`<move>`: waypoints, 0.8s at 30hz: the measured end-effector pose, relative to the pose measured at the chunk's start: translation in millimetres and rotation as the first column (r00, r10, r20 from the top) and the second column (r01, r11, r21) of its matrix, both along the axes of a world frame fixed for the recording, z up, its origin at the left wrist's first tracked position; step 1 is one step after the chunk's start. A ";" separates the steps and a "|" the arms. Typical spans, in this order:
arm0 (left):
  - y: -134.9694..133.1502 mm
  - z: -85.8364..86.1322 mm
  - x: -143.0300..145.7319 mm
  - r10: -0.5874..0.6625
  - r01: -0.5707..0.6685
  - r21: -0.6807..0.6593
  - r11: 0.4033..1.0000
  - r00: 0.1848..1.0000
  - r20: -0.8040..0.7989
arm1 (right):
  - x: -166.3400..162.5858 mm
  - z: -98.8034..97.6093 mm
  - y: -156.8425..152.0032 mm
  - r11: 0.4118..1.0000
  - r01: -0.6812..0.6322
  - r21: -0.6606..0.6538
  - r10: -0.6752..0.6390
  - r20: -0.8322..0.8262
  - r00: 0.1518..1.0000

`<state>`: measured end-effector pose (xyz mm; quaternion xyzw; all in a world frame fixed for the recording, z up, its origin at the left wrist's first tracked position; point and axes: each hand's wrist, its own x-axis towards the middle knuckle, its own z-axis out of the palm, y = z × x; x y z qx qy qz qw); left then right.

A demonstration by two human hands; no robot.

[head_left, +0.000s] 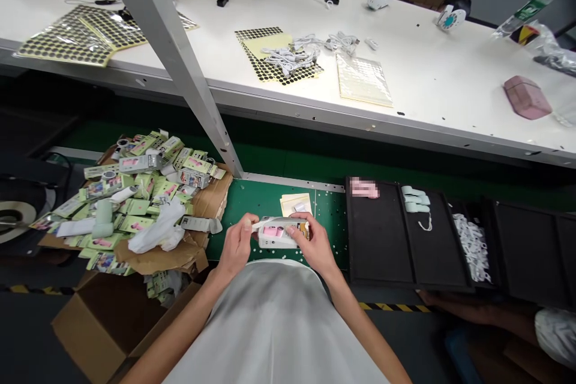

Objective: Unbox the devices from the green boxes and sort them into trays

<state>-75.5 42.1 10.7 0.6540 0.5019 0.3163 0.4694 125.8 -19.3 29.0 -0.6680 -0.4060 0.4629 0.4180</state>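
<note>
Close in front of my body, both hands are on a small white product box (275,241) with pink printing or a pink item showing on its top. My left hand (235,247) pinches its left end, where a whitish flap or strip sticks out. My right hand (316,244) grips the right end, thumb on top and fingers behind. Just beyond the box lie cream-coloured paper sheets (304,200) on the green work surface (252,197). On the left is a heap of green and white product boxes (146,186), with a pale green handheld fan (103,219) among them.
A grey metal post (180,66) rises at left. Black trays (378,240) on the right hold pink and mint items and small white parts (471,247). White cables (292,60) and sticker sheets lie on the raised white table (427,72). Another person's arm (477,310) shows at lower right.
</note>
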 end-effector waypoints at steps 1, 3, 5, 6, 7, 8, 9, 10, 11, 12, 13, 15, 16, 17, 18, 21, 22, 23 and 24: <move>-0.3 -1.9 -2.4 -0.003 0.003 -0.009 1.000 1.000 0.026 | -0.3 5.2 0.7 1.000 -0.015 -0.002 0.015 0.037 0.999; 0.9 -4.5 -6.6 -0.022 0.029 -0.053 0.998 0.993 0.117 | -0.2 13.1 2.2 1.000 -0.022 -0.004 0.022 0.109 0.994; 3.7 -4.2 -8.6 -0.062 0.071 -0.061 0.996 0.988 0.144 | 0.5 16.3 3.7 1.000 -0.007 0.002 0.007 0.187 0.982; 5.4 -3.0 -8.4 -0.079 0.084 -0.046 0.995 0.991 0.107 | 0.9 16.2 4.2 1.000 -0.004 0.004 0.003 0.221 0.975; 6.9 -1.3 -7.5 -0.091 0.092 -0.018 0.996 0.995 0.040 | 1.0 15.1 4.6 1.000 -0.010 0.008 0.008 0.246 0.969; 8.1 0.3 -6.0 -0.103 0.104 0.016 0.994 0.994 -0.041 | 1.0 13.4 4.8 1.000 -0.027 0.013 0.023 0.259 0.966; 8.9 1.3 -4.1 -0.110 0.117 0.049 0.992 0.987 -0.116 | 0.6 11.5 5.0 0.999 -0.044 0.021 0.037 0.263 0.964; 9.3 1.5 -2.3 -0.111 0.126 0.083 0.989 0.979 -0.169 | 0.0 9.7 5.0 0.998 -0.055 0.029 0.045 0.260 0.965; 9.2 0.5 -0.6 -0.111 0.136 0.118 0.984 0.974 -0.197 | -0.7 8.1 4.9 0.998 -0.054 0.037 0.043 0.254 0.966; 8.6 -1.6 0.8 -0.115 0.149 0.150 0.977 0.971 -0.211 | -1.5 6.8 4.6 0.998 -0.044 0.041 0.033 0.246 0.969; 7.6 -4.8 1.9 -0.115 0.156 0.180 0.971 0.970 -0.215 | -2.3 6.0 4.2 0.999 -0.030 0.038 0.020 0.236 0.972; 4.5 -13.2 3.7 -0.105 0.154 0.231 0.961 0.972 -0.212 | -3.4 5.8 2.6 1.000 -0.003 0.027 -0.003 0.217 0.976; 2.8 -17.8 4.6 -0.106 0.159 0.252 0.955 0.972 -0.212 | -3.7 6.2 1.6 1.000 0.004 0.023 -0.009 0.216 0.976; 1.1 -22.2 5.8 -0.112 0.168 0.269 0.948 0.970 -0.214 | -3.8 7.1 0.3 1.000 0.010 0.024 -0.015 0.226 0.974; -0.5 -26.3 7.2 -0.119 0.179 0.283 0.942 0.969 -0.216 | -3.8 8.1 -1.1 1.000 0.014 0.027 -0.020 0.245 0.969; -2.5 -34.2 12.0 -0.132 0.196 0.311 0.930 0.967 -0.216 | -4.0 10.8 -4.8 0.999 0.036 0.031 -0.044 0.306 0.951; -2.2 -35.3 13.3 -0.124 0.189 0.312 0.931 0.968 -0.217 | -4.3 11.1 -5.6 0.999 0.046 0.027 -0.052 0.315 0.948; -1.5 -35.8 14.2 -0.114 0.181 0.310 0.933 0.968 -0.221 | -4.9 10.9 -6.1 0.998 0.055 0.021 -0.059 0.314 0.947; -0.4 -36.0 14.5 -0.106 0.175 0.305 0.936 0.968 -0.229 | -5.7 10.2 -6.3 0.998 0.063 0.014 -0.065 0.308 0.949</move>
